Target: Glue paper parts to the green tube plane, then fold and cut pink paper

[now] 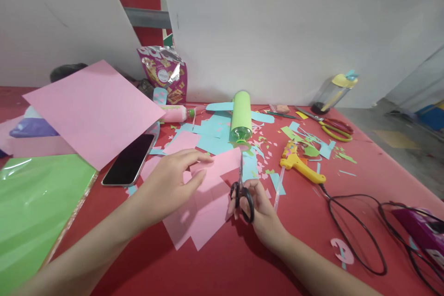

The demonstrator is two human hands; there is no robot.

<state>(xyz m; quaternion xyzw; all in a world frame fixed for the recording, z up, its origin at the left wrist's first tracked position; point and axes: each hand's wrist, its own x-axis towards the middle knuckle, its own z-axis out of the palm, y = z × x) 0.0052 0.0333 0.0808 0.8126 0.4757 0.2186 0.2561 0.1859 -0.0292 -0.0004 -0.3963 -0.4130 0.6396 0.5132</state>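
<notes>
My right hand (262, 215) grips a pair of black-handled scissors (247, 201), with fingers in the loops. The blades point away from me, at the right end of a piece of pink paper (227, 162). Over the left part of that piece is my left hand (169, 180), thumb and index finger apart; whether the fingertips touch the paper I cannot tell. More pink sheets (204, 222) lie beneath, overlapping on the table. Just beyond the scissors, a bottle wrapped in light green paper (242, 113) lies on its side, its clear neck towards me.
Blue paper pieces (217, 127) and small scraps surround the bottle. At right are a yellow glue gun (298, 164) with a black cord (350, 215), and more scissors (335, 129). At left are a phone (130, 162), a large pink sheet (95, 111) and a green pack (38, 208).
</notes>
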